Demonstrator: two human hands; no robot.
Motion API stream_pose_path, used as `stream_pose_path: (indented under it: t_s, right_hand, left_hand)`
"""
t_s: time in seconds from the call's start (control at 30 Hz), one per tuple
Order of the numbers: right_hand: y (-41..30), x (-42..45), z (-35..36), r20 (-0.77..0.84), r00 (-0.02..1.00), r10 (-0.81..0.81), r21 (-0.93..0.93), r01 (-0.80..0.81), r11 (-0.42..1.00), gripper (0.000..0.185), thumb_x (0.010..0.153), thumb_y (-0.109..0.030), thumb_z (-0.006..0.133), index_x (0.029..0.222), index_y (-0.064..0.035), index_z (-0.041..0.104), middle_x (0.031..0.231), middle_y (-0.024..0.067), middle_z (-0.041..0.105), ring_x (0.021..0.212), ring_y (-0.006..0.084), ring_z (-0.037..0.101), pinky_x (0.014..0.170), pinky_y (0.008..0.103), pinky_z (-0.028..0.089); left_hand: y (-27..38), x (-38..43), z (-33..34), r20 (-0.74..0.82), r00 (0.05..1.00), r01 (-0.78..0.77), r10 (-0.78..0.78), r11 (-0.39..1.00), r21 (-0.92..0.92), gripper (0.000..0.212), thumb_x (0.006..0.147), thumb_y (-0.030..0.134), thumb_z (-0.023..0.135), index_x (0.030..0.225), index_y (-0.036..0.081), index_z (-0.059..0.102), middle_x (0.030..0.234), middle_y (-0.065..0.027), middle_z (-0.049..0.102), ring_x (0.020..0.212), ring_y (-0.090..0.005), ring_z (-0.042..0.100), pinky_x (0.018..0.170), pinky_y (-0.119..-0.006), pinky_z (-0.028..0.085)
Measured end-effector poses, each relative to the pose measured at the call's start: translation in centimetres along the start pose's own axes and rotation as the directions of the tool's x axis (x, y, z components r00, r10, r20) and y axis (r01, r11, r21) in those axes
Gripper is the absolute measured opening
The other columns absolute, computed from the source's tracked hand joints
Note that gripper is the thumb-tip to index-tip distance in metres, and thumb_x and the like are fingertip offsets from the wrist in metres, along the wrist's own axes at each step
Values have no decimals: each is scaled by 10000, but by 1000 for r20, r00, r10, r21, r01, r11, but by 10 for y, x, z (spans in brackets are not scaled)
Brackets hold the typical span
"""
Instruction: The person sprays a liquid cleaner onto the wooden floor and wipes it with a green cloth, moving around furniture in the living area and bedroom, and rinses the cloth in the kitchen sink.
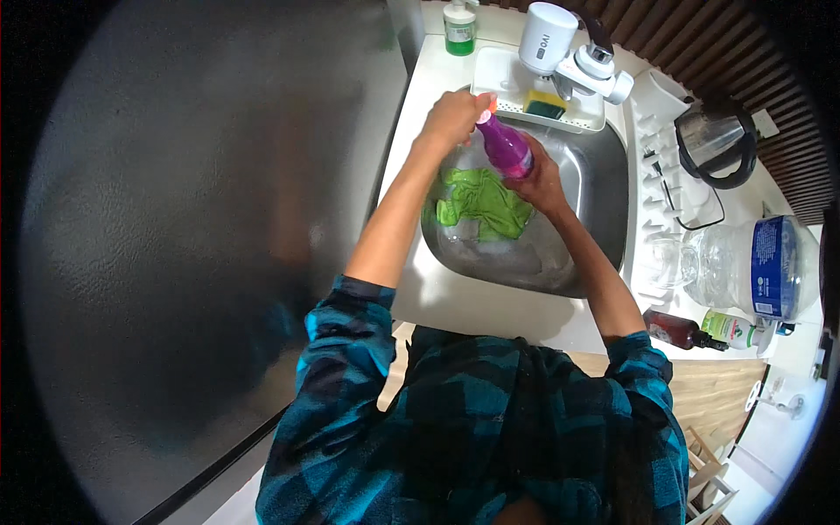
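My right hand (pixel 543 176) grips the lower part of a purple plastic bottle (pixel 504 146), tilted over a stainless steel sink (pixel 571 262). At the bottle's neck, my left hand (pixel 453 117) has its fingers closed on an orange cap (pixel 489 102). Whether the cap is fully off the neck I cannot tell. Below the bottle a wet, crumpled green cloth (pixel 482 205) lies on the sink's floor.
A white tray (pixel 502 69) with a yellow-green sponge (pixel 545 105) spans the sink's back edge, beneath a faucet filter (pixel 548 39). A soap dispenser (pixel 459 33) stands behind. To the right are a dish rack (pixel 635 216), an electric kettle (pixel 712 141) and a large clear bottle (pixel 722 266).
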State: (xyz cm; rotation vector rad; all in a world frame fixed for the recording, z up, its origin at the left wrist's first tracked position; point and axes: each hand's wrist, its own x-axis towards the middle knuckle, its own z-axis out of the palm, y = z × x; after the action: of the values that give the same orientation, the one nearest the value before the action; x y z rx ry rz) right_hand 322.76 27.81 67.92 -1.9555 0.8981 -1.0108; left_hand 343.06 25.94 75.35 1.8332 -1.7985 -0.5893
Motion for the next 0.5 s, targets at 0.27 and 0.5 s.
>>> stream_pose_path:
  t_s: [0.27, 0.5]
  right_hand:
    - [34, -41, -17, 300, 735, 608, -954, 228, 195, 463, 624, -340, 703, 1031, -135, 620, 993, 105, 602, 992, 221, 546, 886, 405, 339]
    - [57, -24, 14, 193, 826, 530, -981, 167, 97, 268, 681, -327, 646, 894, -164, 666, 915, 49, 635, 928, 186, 571, 853, 363, 333]
  left_hand:
    - [-24, -16, 40, 90, 984, 160, -154, 541, -826, 241, 838, 135, 483, 975, -26, 600, 809, -143, 625, 660, -230, 643, 586, -322, 526]
    - [-49, -20, 52, 469, 815, 571, -339, 337, -748, 263, 796, 215, 470, 980, 54, 566, 778, -50, 555, 634, -169, 517, 552, -299, 437]
